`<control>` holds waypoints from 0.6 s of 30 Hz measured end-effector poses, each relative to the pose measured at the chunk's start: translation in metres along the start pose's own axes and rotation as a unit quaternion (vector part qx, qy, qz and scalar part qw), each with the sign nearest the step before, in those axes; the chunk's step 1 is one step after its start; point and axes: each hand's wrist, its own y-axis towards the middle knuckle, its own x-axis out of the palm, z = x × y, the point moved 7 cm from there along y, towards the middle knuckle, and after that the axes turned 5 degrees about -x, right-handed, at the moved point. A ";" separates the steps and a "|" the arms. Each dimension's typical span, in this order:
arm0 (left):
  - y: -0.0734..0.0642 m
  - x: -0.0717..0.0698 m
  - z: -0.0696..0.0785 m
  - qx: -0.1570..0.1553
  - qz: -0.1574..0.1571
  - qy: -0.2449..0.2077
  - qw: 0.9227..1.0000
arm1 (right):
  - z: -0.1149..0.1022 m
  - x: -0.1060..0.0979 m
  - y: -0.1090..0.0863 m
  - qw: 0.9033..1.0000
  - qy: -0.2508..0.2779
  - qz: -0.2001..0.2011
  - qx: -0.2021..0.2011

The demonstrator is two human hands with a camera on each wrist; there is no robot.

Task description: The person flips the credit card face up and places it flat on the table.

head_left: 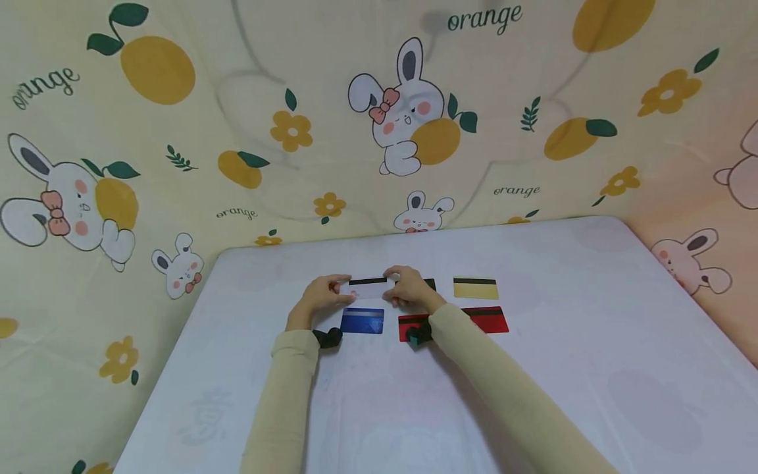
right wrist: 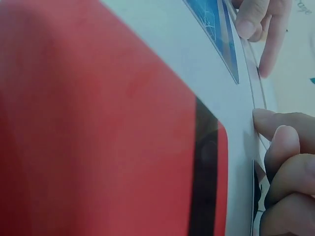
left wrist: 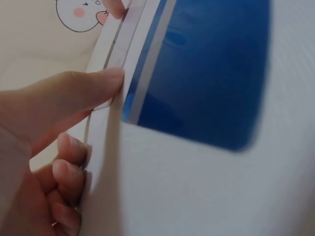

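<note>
A white card (head_left: pixel 368 289) with a black stripe lies between my two hands. My left hand (head_left: pixel 320 295) pinches its left end, thumb at the near corner and forefinger at the far one. At the opposite end, my right hand (head_left: pixel 410 289) holds the card the same way, with thumb and forefinger. Just in front lies a blue card (left wrist: pixel 206 73) with a silver stripe. Below my right wrist is a red card (right wrist: pixel 123 137) with a black stripe, partly covered by the wrist gear. A dark card (head_left: pixel 431 284) is mostly hidden behind my right hand.
To the right lie a gold card (head_left: pixel 476 291) with a black stripe and, nearer, another red card (head_left: pixel 490 321). All rest on a white-covered table (head_left: pixel 237 368). A curtain (head_left: pixel 331 79) printed with rabbits and oranges hangs behind the table.
</note>
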 end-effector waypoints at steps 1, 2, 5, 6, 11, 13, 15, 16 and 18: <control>0.000 0.000 0.000 0.001 0.000 0.002 1.000 | 0.000 0.000 0.000 1.000 -0.003 0.001 -0.002; -0.001 0.001 0.000 0.001 0.000 0.002 1.000 | -0.001 0.000 0.001 1.000 -0.006 0.002 -0.004; -0.001 0.002 0.000 -0.004 -0.003 0.001 1.000 | -0.002 0.000 0.001 1.000 -0.006 0.005 -0.006; -0.001 0.002 0.000 -0.006 -0.004 0.001 1.000 | -0.002 0.000 0.001 1.000 -0.005 0.004 -0.005; -0.001 0.002 -0.001 -0.013 0.001 -0.014 1.000 | -0.001 0.001 0.002 1.000 0.002 0.007 0.009; -0.002 0.001 0.000 -0.012 0.006 -0.025 1.000 | -0.001 0.001 0.003 1.000 0.001 0.011 0.012; -0.003 0.001 0.000 -0.008 0.011 -0.031 0.999 | -0.002 0.001 0.003 1.000 -0.002 0.013 0.012; -0.003 0.001 0.001 -0.007 0.013 -0.032 0.999 | -0.002 0.001 0.003 1.000 -0.003 0.014 0.012; -0.004 0.000 0.002 0.000 0.018 -0.035 0.999 | -0.002 0.001 0.002 1.000 -0.003 0.013 0.010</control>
